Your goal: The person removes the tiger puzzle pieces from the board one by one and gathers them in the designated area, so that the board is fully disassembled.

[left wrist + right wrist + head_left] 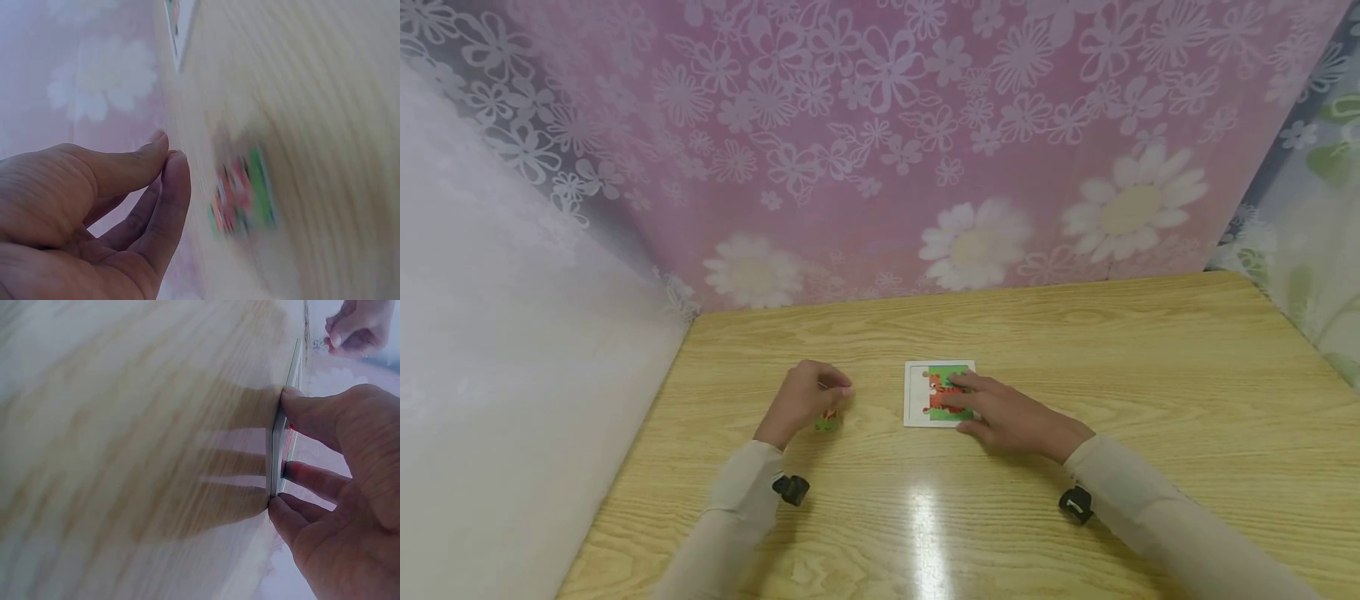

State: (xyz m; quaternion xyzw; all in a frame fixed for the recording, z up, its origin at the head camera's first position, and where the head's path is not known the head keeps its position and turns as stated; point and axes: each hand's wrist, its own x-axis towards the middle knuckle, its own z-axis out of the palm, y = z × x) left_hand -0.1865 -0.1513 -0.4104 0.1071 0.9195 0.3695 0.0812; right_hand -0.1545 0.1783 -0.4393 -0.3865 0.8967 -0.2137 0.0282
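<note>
A square jigsaw puzzle board (917, 423) with a white border lies on the table. Its right part carries a red figure on green, while a pale strip shows along the left. My right hand (1011, 417) holds the board at its right side, thumb and a lower finger on its edge (275, 450), another fingertip on the picture. My left hand (801, 402) hovers left of the board, its thumb and index fingertips (179, 164) meeting with nothing visible between them. Close beneath it lie red and green puzzle pieces (240, 197), blurred in the left wrist view and partly covered in the head view.
The wood-grain table (1075, 350) reaches back to a pink flowered cloth (865, 167). A white cloth (512, 350) borders the left side, and a leaf-patterned one (1300, 242) the right. Each wrist wears a small black camera (1077, 505).
</note>
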